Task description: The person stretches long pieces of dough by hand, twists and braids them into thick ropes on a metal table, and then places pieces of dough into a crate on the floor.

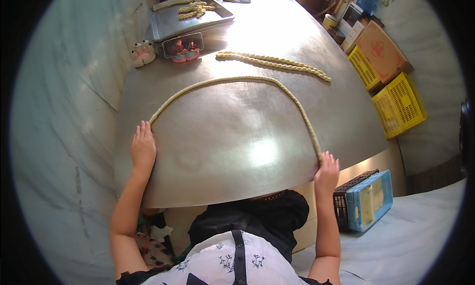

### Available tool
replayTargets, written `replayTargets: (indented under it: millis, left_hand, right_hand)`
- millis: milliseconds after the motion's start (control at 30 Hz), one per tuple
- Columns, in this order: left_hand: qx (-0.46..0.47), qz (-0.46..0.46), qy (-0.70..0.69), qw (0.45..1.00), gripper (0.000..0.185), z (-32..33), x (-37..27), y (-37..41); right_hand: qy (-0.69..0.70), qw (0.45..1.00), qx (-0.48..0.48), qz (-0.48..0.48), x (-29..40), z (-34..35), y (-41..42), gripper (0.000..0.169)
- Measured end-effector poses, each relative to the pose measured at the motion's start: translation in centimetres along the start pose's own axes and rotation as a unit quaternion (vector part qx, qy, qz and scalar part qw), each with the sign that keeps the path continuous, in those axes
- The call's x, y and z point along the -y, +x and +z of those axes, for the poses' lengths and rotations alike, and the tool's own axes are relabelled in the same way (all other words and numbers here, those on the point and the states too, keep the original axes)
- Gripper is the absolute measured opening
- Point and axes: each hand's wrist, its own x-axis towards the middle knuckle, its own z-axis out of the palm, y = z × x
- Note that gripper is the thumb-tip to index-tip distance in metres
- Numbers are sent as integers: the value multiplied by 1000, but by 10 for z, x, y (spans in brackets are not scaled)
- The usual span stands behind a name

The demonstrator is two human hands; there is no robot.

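Note:
A long, thin, twisted rope of what looks like dough [245, 78] arches across the metal table in front of me. My left hand [144, 144] lies over its left end, palm down with the fingers together. Over the right end, near the table's front edge, rests my right hand [327, 170]. Both palms are hidden from view. Beyond the arch lie folded, twisted dough strands [274, 63], touched by neither hand. Several shorter twisted pieces [195, 10] sit on a metal tray at the far left.
The metal tray [163, 27] tops a stack at the table's back left. Before it stands a phone [183, 46] on a pink-and-green holder, beside a paw-shaped object [143, 54]. Yellow crates [400, 105] and a cardboard box [382, 53] are right of the table; a blue crate [371, 201] is lower right.

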Motion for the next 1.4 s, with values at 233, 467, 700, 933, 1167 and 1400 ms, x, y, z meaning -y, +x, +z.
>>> replayTargets:
  millis: [233, 467, 700, 933, 1167, 1400]
  left_hand:
    - [126, -125, -61, 982, 34, -25, 4, 80]
    - [46, 63, 37, 996, 50, -28, -39, -49]
    - [264, -90, -216, 936, 31, -104, -14, 17]
    - [-41, -7, -18, 999, 33, -9, 17, -15]
    - [-175, -22, -26, 984, 13, 23, 56, 43]
    - [17, 45, 26, 999, 34, -28, -14, -75]
  right_hand:
    - [-156, 953, -38, 255, -120, 45, 90, 50]
    - [-30, 994, -87, 54, -66, 13, 48, 31]
    - [-27, 998, -53, -10, -76, 7, 31, 36]
    - [-59, 998, 2, -12, -56, 6, -4, 40]
    - [-139, 953, -4, 268, -140, 44, 86, 49]
    - [-20, 995, -64, 74, -109, 17, 27, 34]
